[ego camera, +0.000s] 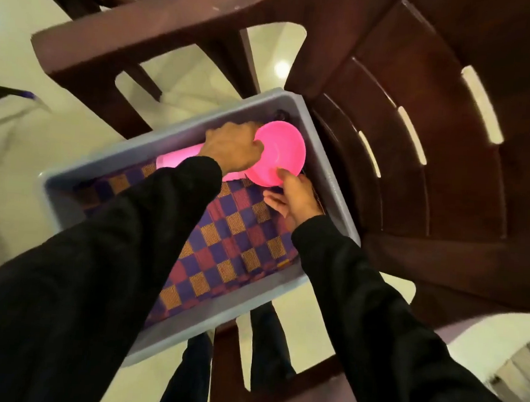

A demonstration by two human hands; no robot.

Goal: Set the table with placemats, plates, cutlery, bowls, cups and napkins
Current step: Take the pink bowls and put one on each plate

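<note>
A pink plastic bowl (pixel 280 153) sits tilted inside a grey plastic tub (pixel 180 137), at the tub's far end. My left hand (pixel 233 147) grips the bowl's left rim with curled fingers. My right hand (pixel 292 196) pinches the near rim, thumb on top and fingers below. A second pink item (pixel 175 159) lies behind my left wrist, mostly hidden. A checked purple, red and gold placemat (pixel 231 245) covers the tub's floor.
The tub rests on the seat of a dark brown plastic chair (pixel 417 181), whose slatted back curves to the right. Another brown chair (pixel 127 41) stands at the upper left. Pale tiled floor (pixel 11 181) shows all around.
</note>
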